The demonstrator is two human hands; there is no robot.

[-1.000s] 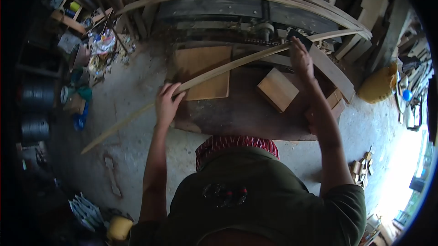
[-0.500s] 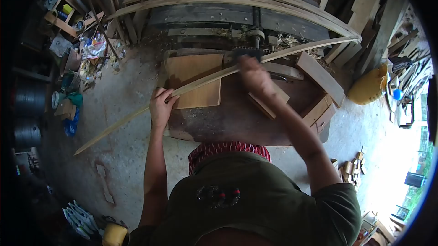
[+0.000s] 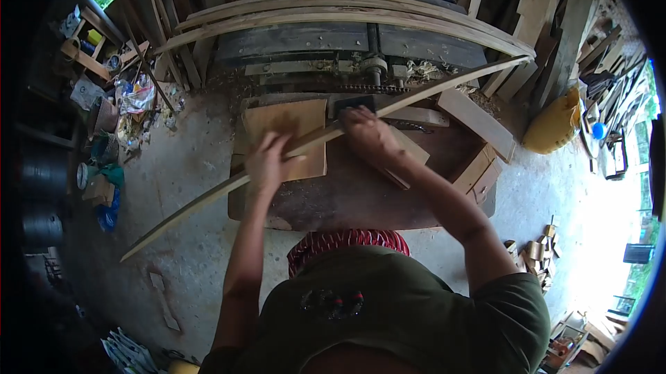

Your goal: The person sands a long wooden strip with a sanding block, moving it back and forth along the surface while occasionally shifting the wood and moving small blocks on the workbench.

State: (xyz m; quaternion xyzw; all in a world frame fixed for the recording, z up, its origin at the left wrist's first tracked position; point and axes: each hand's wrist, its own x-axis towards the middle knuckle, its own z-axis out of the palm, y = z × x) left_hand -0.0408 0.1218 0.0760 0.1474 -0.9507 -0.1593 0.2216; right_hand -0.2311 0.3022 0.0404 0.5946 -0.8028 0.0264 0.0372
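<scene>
A long, slim wooden strip (image 3: pixel 444 85) runs slantwise across the low bench, its near left end jutting out over the floor. My left hand (image 3: pixel 266 166), blurred by motion, is around the strip left of centre, thumb on the near side and fingers on the far side. Farther right along the wood, my right hand (image 3: pixel 371 137) is closed on a dark rectangular pad (image 3: pixel 354 105), which lies against the strip. Beneath the strip, a thin square board (image 3: pixel 291 114) rests on the brown bench top (image 3: pixel 340 200). A short wood block (image 3: pixel 415 146) lies under my right forearm.
Several long curved strips (image 3: pixel 340 15) lie across a machine with a dark metal bed (image 3: pixel 291 44) beyond the bench. Planks (image 3: pixel 479 124) rest at the bench's right side. A yellow sack (image 3: pixel 553 124) stands on the floor to the right; assorted clutter (image 3: pixel 135 96) is at left.
My left hand has slid rightward along the strip, its fingers looser. My right hand and the dark pad have come slightly nearer and left. The strip has turned, showing more of its side.
</scene>
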